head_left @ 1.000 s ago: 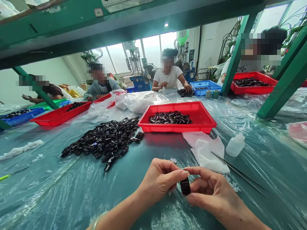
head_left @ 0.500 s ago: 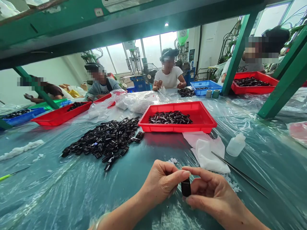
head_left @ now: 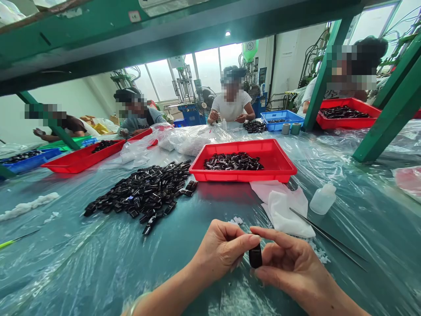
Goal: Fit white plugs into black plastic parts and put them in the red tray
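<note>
While the left hand point(head_left: 223, 250) and right hand point(head_left: 292, 263) sit close together above the table point(head_left: 66, 263), a small glossy black block point(head_left: 255, 256) stands pinched between their fingertips (which fingers bear the grip is hard to tell from this angle). Main risk: the block is small and its surface looks slick, so a slackened pinch could let it drop onto the plastic sheeting point(head_left: 52, 272) or spring toward the loose heap of black pieces point(head_left: 141, 195), where it would be hard to tell from the rest. The heap's scattered near edge could also be disturbed by a careless forearm. Farther off, the red tray point(head_left: 241, 178) holds more black pieces point(head_left: 233, 161); a knock could shift them. By the right hand lie long steel tweezers point(head_left: 329, 239), a sharp hazard if a wrist swings wide, with a white cloth point(head_left: 286, 215) and a small plastic bottle point(head_left: 323, 199) just beyond, the bottle liable to tip if nudged
</note>
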